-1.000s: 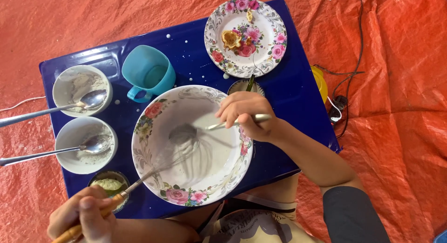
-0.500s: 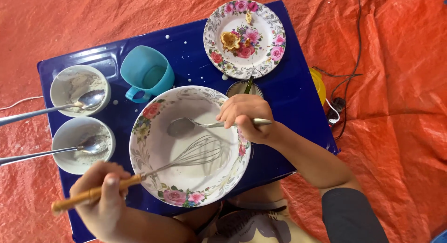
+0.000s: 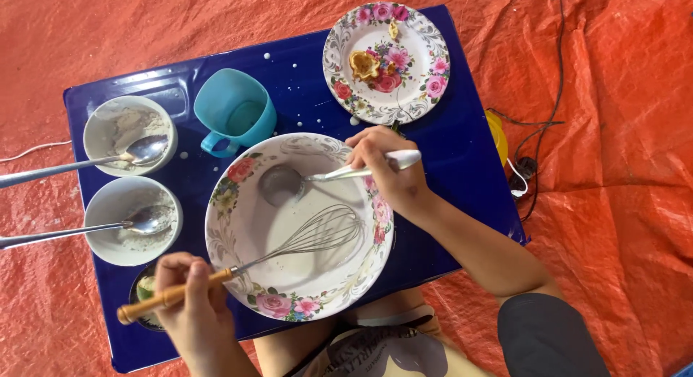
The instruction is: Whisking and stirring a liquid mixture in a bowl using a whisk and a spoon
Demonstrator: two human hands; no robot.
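Note:
A wide floral bowl [image 3: 238, 171] of thin white batter sits at the middle of a low blue table [image 3: 455, 167]. My left hand [image 3: 191, 308] grips the wooden handle of a wire whisk [image 3: 317, 236], whose wires rest in the batter on the bowl's right side. My right hand [image 3: 386, 171] holds a metal ladle [image 3: 281, 183] by its handle over the bowl's right rim. The ladle's cup lies in the batter near the bowl's upper middle.
Behind the bowl stand a teal mug [image 3: 234, 113] and a floral plate [image 3: 386, 63] with a bit of fried food. Two white bowls [image 3: 130, 135] [image 3: 133, 222] with spoons sit at left, a small dish [image 3: 144, 290] by my left hand. Orange tarp [image 3: 613, 204] and cables lie around.
My left hand has drawn the whisk to the right through the batter and lifted higher beside the bowl. The ladle has shifted slightly left in the batter.

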